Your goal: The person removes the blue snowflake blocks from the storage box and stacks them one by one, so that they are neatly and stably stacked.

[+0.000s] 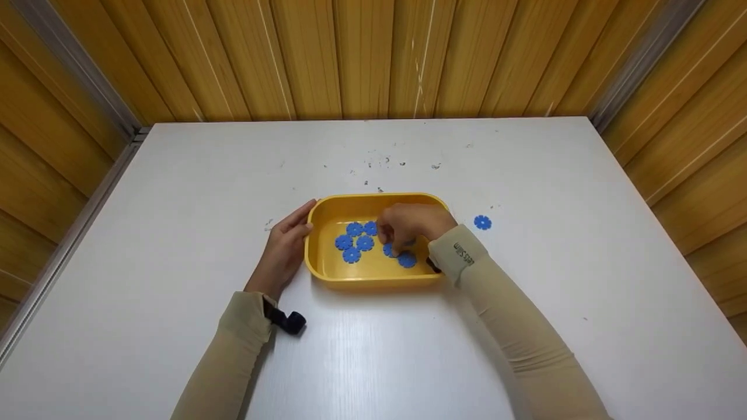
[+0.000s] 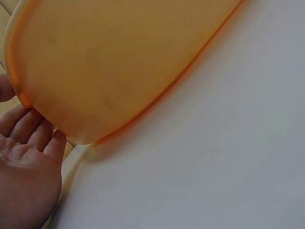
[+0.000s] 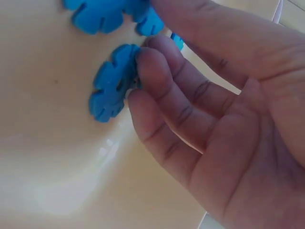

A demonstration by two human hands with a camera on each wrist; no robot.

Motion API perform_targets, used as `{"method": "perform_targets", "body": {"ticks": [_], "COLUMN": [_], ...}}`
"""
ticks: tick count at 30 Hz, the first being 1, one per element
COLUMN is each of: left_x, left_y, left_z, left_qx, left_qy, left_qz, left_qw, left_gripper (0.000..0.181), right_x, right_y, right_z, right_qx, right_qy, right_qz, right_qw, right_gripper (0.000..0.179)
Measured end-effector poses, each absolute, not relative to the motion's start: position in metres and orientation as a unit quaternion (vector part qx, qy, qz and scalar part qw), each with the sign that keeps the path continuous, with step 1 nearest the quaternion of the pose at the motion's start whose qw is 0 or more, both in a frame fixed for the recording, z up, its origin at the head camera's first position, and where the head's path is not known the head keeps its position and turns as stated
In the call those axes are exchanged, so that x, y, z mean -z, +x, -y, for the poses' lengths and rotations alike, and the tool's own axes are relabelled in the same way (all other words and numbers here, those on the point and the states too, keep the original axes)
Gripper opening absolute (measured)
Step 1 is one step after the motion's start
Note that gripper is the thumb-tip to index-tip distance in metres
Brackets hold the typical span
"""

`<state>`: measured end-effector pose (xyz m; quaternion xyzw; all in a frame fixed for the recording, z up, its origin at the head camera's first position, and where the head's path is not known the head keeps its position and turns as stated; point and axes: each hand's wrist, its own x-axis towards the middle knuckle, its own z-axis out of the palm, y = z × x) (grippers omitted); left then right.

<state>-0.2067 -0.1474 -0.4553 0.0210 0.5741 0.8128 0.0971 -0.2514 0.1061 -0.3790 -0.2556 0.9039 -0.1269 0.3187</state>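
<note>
- Wood-look wall (image 1: 362, 58) is rising behind the table.
- White table (image 1: 175, 233) is filling most of the head view; dark specks (image 1: 402, 164) are showing beyond the tray.
- Tan sleeves (image 1: 513, 321) are covering both your forearms.
- Yellow tray (image 1: 379, 282) is sitting mid-table, in front of you.
- Your left hand (image 1: 283, 248) is gripping the tray's left end, thumb over the rim, fingers lying against the outer wall.
- Your right hand (image 1: 415, 221) is reaching inside the tray's right half, fingers bending down among the discs; can't tell if you're pinching one.
- Black wrist device (image 1: 292, 322) is hanging off your left cuff.
- Blue notched discs (image 1: 351, 255) are lying on the tray floor: five are clustering left of your right hand, others sitting under or beside it.
- Lone blue disc (image 1: 482, 222) is lying on the table, right of the tray.
</note>
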Motion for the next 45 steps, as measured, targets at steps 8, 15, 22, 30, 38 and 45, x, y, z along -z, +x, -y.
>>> {"method": "perform_targets", "body": {"ticks": [8,15,22,30,38,45], "left_x": [0.454,0.455,0.455,0.455,0.453,0.452], "left_y": [-0.206,-0.205,-0.204,-0.205,-0.204,-0.205], "left_z": [0.147,0.147,0.148,0.148,0.148,0.148], "left_qx": [-0.815,-0.820,-0.827,-0.822,-0.819,-0.823], "left_qy": [0.022,0.020,0.025,0.025,0.025,0.024], "left_qz": [-0.570,-0.563,-0.554,-0.561,-0.563,-0.558], "left_qw": [0.098,0.099,0.095,0.098,0.103,0.099], "left_gripper": [0.053,0.053,0.053,0.053,0.053,0.053], "right_x": [0.380,0.381,0.379,0.375,0.370,0.360], "right_y": [-0.251,-0.250,-0.250,-0.249,-0.248,-0.246], "right_z": [-0.106,-0.106,-0.107,-0.108,-0.108,-0.112], "right_qx": [0.138,0.151,0.158,0.163,0.166,0.146], "right_qy": [-0.250,-0.270,-0.284,-0.271,-0.271,-0.289], "right_qz": [-0.902,-0.897,-0.895,-0.896,-0.896,-0.904], "right_qw": [0.324,0.317,0.305,0.311,0.309,0.281], "right_gripper": [0.017,0.015,0.013,0.012,0.012,0.010]}}
